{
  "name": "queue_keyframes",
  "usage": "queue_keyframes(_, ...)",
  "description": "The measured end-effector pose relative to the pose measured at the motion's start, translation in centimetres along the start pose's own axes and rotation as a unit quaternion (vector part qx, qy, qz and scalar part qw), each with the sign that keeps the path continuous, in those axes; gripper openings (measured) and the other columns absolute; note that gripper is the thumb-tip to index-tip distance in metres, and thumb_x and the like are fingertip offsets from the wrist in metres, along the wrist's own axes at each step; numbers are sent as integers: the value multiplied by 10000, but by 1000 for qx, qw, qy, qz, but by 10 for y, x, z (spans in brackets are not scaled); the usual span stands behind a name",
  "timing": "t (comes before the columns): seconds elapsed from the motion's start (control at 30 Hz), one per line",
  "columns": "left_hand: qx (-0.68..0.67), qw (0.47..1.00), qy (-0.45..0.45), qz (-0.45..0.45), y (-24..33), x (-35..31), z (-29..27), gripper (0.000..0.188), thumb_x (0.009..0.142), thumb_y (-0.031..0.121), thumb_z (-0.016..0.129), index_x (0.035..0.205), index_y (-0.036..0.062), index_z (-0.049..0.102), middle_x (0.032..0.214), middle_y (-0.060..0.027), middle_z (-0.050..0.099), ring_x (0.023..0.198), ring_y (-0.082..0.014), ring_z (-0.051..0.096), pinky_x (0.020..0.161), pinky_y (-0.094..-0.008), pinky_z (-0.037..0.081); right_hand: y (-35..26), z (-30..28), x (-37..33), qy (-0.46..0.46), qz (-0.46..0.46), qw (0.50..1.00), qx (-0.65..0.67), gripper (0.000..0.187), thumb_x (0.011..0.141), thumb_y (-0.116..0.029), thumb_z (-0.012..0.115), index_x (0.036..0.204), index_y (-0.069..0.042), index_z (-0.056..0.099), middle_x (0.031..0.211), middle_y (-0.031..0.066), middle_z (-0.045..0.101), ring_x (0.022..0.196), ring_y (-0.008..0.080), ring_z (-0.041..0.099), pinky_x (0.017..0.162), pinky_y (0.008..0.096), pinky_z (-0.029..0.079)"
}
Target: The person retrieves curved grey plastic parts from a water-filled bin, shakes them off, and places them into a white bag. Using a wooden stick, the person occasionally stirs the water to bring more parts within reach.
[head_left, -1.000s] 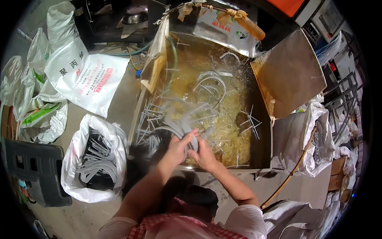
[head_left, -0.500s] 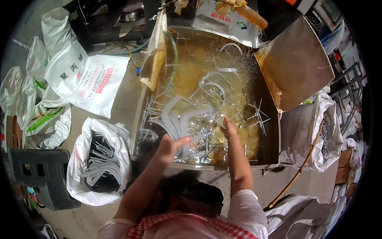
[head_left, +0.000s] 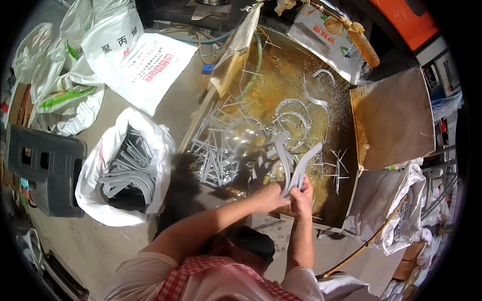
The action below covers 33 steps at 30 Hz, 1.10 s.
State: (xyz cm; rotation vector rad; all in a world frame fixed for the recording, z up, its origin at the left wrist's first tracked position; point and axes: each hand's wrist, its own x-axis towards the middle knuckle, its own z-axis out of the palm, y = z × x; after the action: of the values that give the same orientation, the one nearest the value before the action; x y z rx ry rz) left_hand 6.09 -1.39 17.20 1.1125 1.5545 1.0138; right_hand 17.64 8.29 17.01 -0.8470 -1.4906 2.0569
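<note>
Several curved grey plastic strips (head_left: 304, 163) rise from my two hands, held together at their lower ends over the near side of a shallow water tank (head_left: 199, 118). My left hand (head_left: 270, 197) is closed round the bottom of the bunch. Right beside it, my right hand (head_left: 302, 198) grips the strips too, its fingers wrapped round them. Below and beyond the hands, more curved pale strips (head_left: 292, 104) float in the brownish water. Thin grey plastic sticks (head_left: 215, 153) lie in a tangle at the tank's left side.
Left of the tank stands a white sack (head_left: 116, 216) holding grey strips (head_left: 131, 181), beside a dark plastic stool (head_left: 45, 168). A brown-stained board (head_left: 394, 123) leans at the tank's right. A wooden stick (head_left: 364, 246) slants by another white bag (head_left: 396, 200).
My left hand has moved right with the strips and now meets my right hand, which has come up from the water and closed on them. The whole view has shifted.
</note>
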Motion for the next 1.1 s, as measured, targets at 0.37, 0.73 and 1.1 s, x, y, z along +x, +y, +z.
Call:
queue_keyframes(0.37,-367,836,370,173,23,-17,-52,234,776,27,607,993,-30,538,736,-72,607,600,-106,581,520,-232,471,-21,-229,17,305,-77,949,23,401,795,-276,615,1064,1,505,968,102,571,808,195,555,688,312,456)
queue_keyframes(0.73,-335,796,487,129,12,-42,-111,336,812,88,569,1097,-39,446,807,-89,609,651,-130,547,644,-270,442,84,91,135,-56,103,952,-281,1024,624,-341,779,1344,56,169,1322,261,341,1199,339,391,985,389,338)
queue_keyframes(1.1,-323,794,491,158,11,-49,-122,309,823,72,561,1088,-47,454,781,-66,594,652,-113,538,663,-252,434,137,46,179,155,37,924,-347,639,687,-177,689,1197,21,359,957,196,569,899,276,554,789,347,439)
